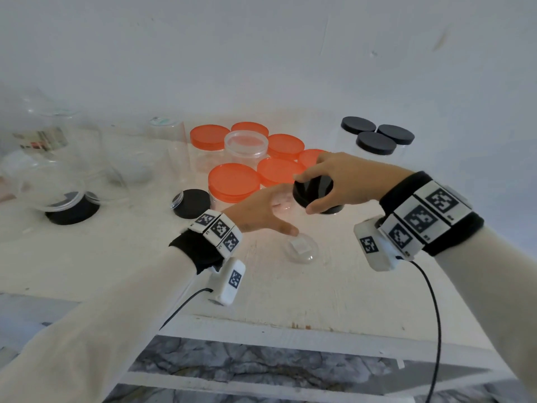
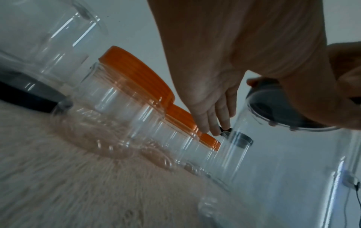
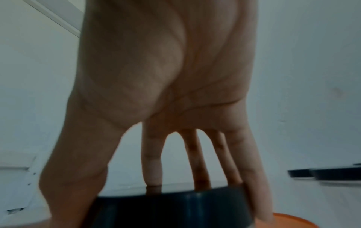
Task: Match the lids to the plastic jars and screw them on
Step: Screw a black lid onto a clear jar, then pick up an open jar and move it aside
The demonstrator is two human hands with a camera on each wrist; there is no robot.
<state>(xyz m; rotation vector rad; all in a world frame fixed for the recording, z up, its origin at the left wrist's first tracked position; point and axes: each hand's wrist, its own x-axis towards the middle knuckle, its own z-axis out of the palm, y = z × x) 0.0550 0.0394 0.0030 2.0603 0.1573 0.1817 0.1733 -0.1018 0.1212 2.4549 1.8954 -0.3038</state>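
A clear plastic jar (image 1: 302,248) stands on the white table (image 1: 363,286) in front of me. On its mouth sits a black lid (image 1: 308,196), gripped from above by my right hand (image 1: 327,181), thumb on the near side and fingers over the far rim. In the right wrist view the right hand's fingertips (image 3: 154,179) press on the lid (image 3: 175,206). My left hand (image 1: 261,212) is spread beside the jar, thumb against its near wall and fingers straight behind it. The left wrist view shows those straight fingers (image 2: 213,121) next to the jar (image 2: 293,169).
Several orange-lidded jars (image 1: 234,178) cluster behind the hands, one with a clear lid (image 1: 245,142). Three black-lidded jars (image 1: 374,142) stand back right. A loose black lid (image 1: 191,203) and a large clear jar on another black lid (image 1: 72,212) lie left. The table's front edge (image 1: 290,322) is near.
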